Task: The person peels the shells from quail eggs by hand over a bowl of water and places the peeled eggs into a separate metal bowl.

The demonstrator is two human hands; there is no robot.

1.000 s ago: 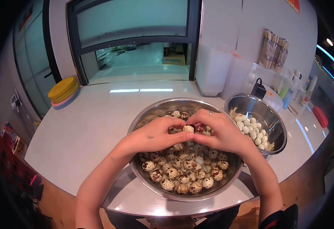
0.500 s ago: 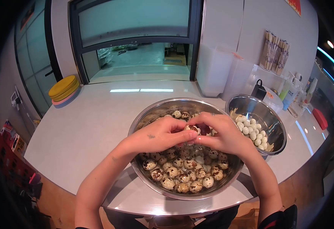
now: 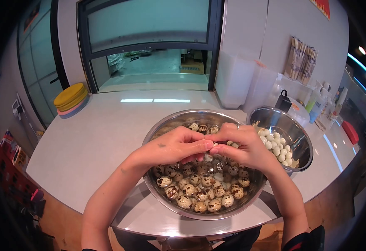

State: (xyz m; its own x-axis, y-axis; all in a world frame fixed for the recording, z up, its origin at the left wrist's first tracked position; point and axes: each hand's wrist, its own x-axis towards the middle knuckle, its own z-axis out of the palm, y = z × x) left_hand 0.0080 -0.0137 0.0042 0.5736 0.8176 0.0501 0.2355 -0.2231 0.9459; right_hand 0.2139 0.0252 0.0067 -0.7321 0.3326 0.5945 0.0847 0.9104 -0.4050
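Observation:
Over the large steel bowl point(image 3: 149, 190), my left hand point(image 3: 176, 145) and my right hand point(image 3: 241, 144) meet at their fingertips. Both close around a small egg point(image 3: 215, 144), mostly hidden by the fingers, with only a pale bit showing. Speckled quail eggs point(image 3: 201, 195) lie in water in the bowl beneath my hands. To the right, beside my right hand, a smaller steel bowl point(image 3: 304, 142) holds peeled white eggs point(image 3: 281, 150).
Yellow, pink and blue round items point(image 3: 71, 98) are stacked at the table's left. Behind the bowls are a tall translucent container point(image 3: 234, 79) and a black object point(image 3: 283, 101). Pump bottles point(image 3: 316, 104) and a red item point(image 3: 350, 132) sit at the right.
My fingertips have drawn closer together around the egg, hiding the speckled shell that showed between them before. My right thumb and fingers have shifted slightly.

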